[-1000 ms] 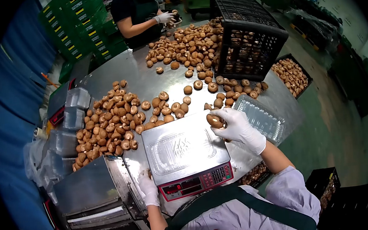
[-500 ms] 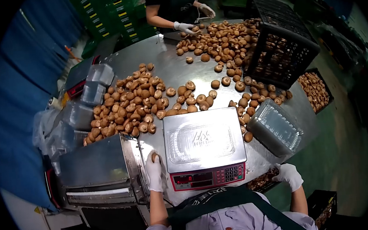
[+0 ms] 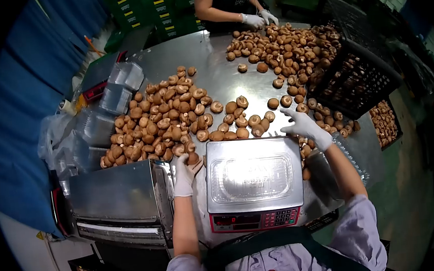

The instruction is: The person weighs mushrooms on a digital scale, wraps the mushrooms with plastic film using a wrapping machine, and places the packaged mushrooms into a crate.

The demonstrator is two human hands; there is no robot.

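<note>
My left hand (image 3: 183,176), in a white glove, is at the front edge of the large mushroom pile (image 3: 162,117), its fingers curled at a brown mushroom (image 3: 193,158). My right hand (image 3: 303,127), also gloved, reaches over the back right corner of the scale (image 3: 254,176), fingers spread and nothing between them. Just beyond it lie loose mushrooms (image 3: 273,103). The silver-topped scale with a red front panel stands before me, its plate bare. A clear plastic tray (image 3: 350,159) is partly hidden under my right forearm.
Across the metal table (image 3: 169,51), a co-worker's gloved hands (image 3: 260,19) touch another mushroom heap (image 3: 286,48). A black crate (image 3: 361,63) lies tipped at the right. Clear trays (image 3: 95,125) stand at the left, beside a metal machine (image 3: 114,194).
My left hand has moved forward to the pile's edge. My right hand has risen from the table's front edge to beyond the scale. The view has shifted, and the co-worker's hands have come together.
</note>
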